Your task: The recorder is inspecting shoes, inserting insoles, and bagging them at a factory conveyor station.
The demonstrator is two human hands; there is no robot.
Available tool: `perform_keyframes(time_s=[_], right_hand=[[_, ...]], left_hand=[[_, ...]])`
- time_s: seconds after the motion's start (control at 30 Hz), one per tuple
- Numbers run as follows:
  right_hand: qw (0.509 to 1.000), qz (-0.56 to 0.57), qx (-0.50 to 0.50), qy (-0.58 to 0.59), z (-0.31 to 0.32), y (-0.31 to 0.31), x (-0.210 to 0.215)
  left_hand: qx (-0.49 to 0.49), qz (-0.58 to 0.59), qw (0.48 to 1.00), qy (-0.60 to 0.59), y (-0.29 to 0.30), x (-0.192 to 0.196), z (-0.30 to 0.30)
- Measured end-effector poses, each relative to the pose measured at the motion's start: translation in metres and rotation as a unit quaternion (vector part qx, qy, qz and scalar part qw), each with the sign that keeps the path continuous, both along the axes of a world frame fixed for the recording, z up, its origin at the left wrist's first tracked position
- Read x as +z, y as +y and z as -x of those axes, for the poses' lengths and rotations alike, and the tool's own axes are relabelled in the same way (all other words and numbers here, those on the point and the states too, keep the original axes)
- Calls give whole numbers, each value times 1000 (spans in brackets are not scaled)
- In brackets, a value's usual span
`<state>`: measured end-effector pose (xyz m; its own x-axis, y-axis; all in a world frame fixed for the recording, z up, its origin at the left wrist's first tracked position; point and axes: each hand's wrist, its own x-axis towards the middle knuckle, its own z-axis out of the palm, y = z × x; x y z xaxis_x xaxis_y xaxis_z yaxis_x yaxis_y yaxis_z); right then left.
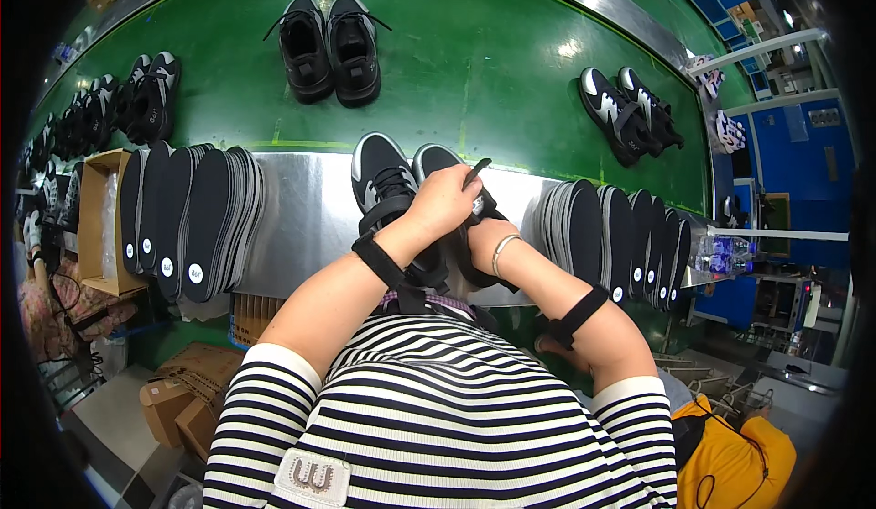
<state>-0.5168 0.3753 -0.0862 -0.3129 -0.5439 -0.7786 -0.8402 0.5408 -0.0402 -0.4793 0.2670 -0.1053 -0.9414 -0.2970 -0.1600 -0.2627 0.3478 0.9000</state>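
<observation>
both hands [461, 217] bent inward, close together, seemingly clamped on the right sneaker [447, 176], wrists crossing.

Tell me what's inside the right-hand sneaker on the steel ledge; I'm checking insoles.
The left hand covers the opening of the right-hand sneaker. A dark strip sticks up beside the fingers. Whatever lies inside is hidden.

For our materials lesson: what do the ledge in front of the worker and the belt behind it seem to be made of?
The ledge looks like brushed metal, probably steel: grey, with soft streaky reflections. The belt looks like smooth green rubber or plastic, going by its glossy light spots, though the exact material is unclear.
</observation>
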Motion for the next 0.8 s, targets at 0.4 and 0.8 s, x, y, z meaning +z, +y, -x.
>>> perform_keyframes(time_s=[0.4,0.8], right_hand=[[990,-63,122,12,3,4,5],[996,-26,26,-82,-4,40,14]], left_hand=[[3,25,999,20,2,0,-1],[-6,16,1000,11,-1,-3,0]])
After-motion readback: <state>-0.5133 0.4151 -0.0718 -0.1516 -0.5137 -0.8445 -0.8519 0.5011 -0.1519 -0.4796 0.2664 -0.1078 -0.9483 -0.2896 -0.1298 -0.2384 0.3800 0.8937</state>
